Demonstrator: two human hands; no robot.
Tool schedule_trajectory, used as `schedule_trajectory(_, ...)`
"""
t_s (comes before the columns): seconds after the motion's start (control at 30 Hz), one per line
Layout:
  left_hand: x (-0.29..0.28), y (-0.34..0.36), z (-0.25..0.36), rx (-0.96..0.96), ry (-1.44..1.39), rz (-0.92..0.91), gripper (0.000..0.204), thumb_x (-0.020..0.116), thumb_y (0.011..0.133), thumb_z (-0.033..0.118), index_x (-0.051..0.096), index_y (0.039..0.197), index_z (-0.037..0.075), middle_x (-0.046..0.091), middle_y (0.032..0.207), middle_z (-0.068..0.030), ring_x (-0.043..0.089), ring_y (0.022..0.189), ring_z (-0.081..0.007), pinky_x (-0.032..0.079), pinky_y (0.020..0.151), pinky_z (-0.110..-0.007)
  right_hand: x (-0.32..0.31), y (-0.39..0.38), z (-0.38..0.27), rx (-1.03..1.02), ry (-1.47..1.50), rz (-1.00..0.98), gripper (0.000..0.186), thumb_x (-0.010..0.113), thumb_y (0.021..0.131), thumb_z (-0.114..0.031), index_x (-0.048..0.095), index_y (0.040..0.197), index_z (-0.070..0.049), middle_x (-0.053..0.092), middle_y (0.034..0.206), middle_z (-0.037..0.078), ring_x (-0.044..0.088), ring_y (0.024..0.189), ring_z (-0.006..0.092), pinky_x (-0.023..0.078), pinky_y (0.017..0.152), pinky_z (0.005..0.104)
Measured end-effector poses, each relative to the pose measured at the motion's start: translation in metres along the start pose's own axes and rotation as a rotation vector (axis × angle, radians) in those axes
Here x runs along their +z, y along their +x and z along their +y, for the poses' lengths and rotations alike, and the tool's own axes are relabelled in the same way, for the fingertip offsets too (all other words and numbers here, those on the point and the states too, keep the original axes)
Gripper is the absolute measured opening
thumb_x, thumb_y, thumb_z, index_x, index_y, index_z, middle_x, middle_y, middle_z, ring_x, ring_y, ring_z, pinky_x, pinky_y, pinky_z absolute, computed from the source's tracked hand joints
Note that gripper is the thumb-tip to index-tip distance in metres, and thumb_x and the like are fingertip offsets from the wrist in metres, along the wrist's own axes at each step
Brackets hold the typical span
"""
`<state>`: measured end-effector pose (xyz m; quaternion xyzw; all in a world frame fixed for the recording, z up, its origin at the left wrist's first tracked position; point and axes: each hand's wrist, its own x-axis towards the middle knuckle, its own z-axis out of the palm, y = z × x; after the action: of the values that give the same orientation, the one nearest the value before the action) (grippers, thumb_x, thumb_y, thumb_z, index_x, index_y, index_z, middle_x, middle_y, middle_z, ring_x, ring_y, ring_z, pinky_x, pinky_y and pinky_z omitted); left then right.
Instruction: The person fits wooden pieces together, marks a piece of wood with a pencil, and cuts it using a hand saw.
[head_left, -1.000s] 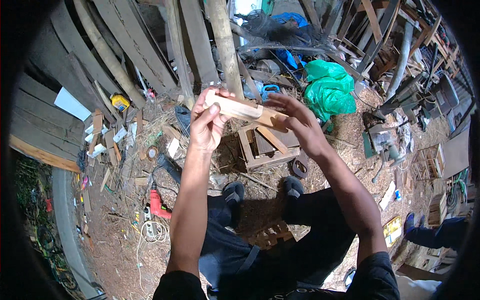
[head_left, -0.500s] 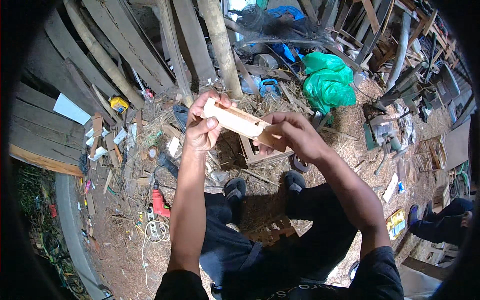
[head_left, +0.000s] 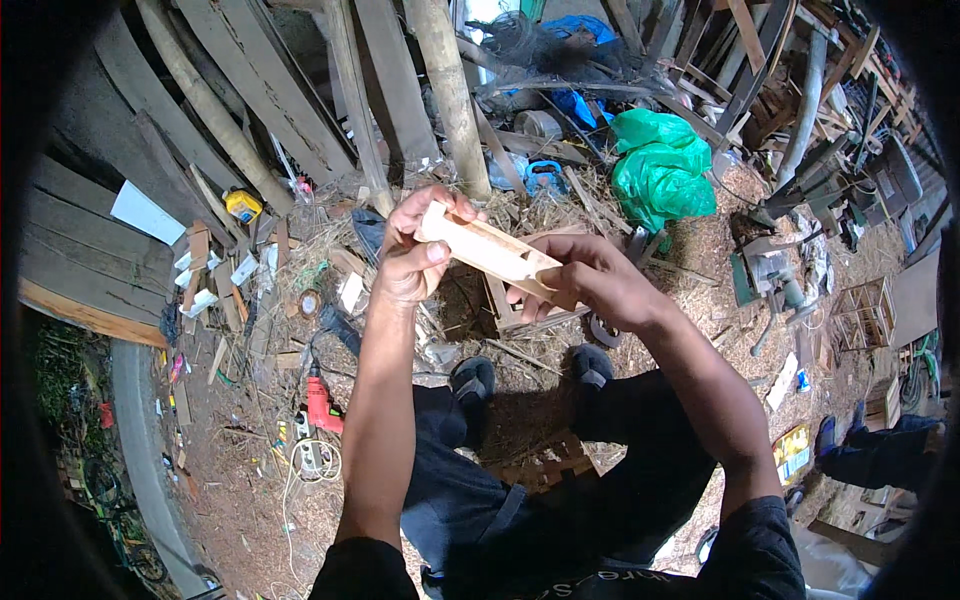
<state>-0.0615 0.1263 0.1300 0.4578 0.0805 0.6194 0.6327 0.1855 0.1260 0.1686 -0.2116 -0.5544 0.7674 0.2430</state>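
Observation:
A narrow pale wooden piece (head_left: 482, 251), like a small trough or slim open box, is held up in front of me, sloping down to the right. My left hand (head_left: 417, 247) is closed around its left end, the thumb lying along the near side and the fingers behind. At the other end my right hand (head_left: 605, 280) pinches it, with thumb and forefinger near the rim. A brownish flat part shows under the right fingers; whether it belongs to the wood, I cannot tell. Below the hands, on the ground, is a wooden frame (head_left: 512, 322), partly covered.
A red power drill (head_left: 322, 405) and a power strip (head_left: 310, 455) with a pale cord lie left of my legs. Wood scraps and shavings litter the ground. A green plastic bag (head_left: 660, 175) sits far right of centre, near a green machine (head_left: 770, 270). Another person's legs (head_left: 870, 450) show at right.
The view has shifted slightly. My right fingers have moved a little on the wooden piece's right end, and its tilt is slightly steeper. Both hands keep hold of it.

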Motion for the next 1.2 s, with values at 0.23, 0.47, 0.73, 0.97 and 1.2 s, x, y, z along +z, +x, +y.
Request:
schedule_trajectory(0.23, 0.003, -0.002, 0.003, -0.051, 0.037, -0.003, 0.048, 0.076, 0.069, 0.006, 0.057, 0.113, 0.001, 0.063, 0.107, -0.0128, 0.061, 0.108, -0.0288, 0.048, 0.097, -0.042, 0.003, 0.004, -0.001, 0.13, -0.057, 0.057, 0.029, 0.065, 0.093, -0.029, 0.061, 0.101, -0.001, 0.069, 0.086, 0.005, 0.067, 0.074, 0.0114, 0.054, 0.069, 0.0248)
schedule_trajectory(0.47, 0.016, -0.004, 0.009, -0.077, 0.244, -0.009, 0.052, 0.086, 0.058, 0.008, 0.063, 0.104, 0.004, 0.066, 0.1, -0.0116, 0.065, 0.101, -0.0277, 0.051, 0.093, -0.042, -0.004, 0.001, 0.001, 0.083, -0.077, -0.016, 0.022, 0.068, 0.09, -0.021, 0.064, 0.101, -0.002, 0.065, 0.078, 0.001, 0.054, 0.063, 0.0045, 0.036, 0.054, 0.0206)
schedule_trajectory(0.73, 0.03, -0.003, 0.012, -0.182, 0.301, 0.088, 0.057, 0.082, 0.064, 0.008, 0.061, 0.116, -0.003, 0.065, 0.115, -0.0181, 0.064, 0.106, -0.0251, 0.051, 0.093, -0.038, -0.007, -0.006, -0.001, -0.043, -0.214, 0.11, 0.021, 0.066, 0.09, -0.016, 0.064, 0.103, 0.001, 0.066, 0.08, 0.003, 0.059, 0.069, 0.0075, 0.045, 0.062, 0.0232)
schedule_trajectory(0.97, 0.02, 0.003, -0.024, -0.296, 0.361, 0.36, 0.032, 0.069, 0.086, 0.004, 0.06, 0.116, -0.001, 0.068, 0.103, -0.0074, 0.065, 0.086, -0.0112, 0.054, 0.077, -0.025, -0.028, 0.014, 0.006, -0.116, -0.564, 0.337, 0.022, 0.068, 0.091, -0.018, 0.063, 0.099, 0.002, 0.065, 0.083, 0.002, 0.055, 0.072, 0.0047, 0.044, 0.063, 0.0217)
schedule_trajectory(1.2, 0.03, 0.014, -0.04, -0.297, 0.28, 0.494, 0.025, 0.068, 0.087, 0.009, 0.062, 0.109, 0.0, 0.067, 0.099, -0.0094, 0.067, 0.09, -0.0178, 0.057, 0.083, -0.035, -0.053, 0.008, 0.013, -0.183, -0.366, 0.288, 0.038, 0.07, 0.089, -0.018, 0.059, 0.114, 0.008, 0.067, 0.097, 0.007, 0.06, 0.085, 0.0093, 0.051, 0.074, 0.0249)
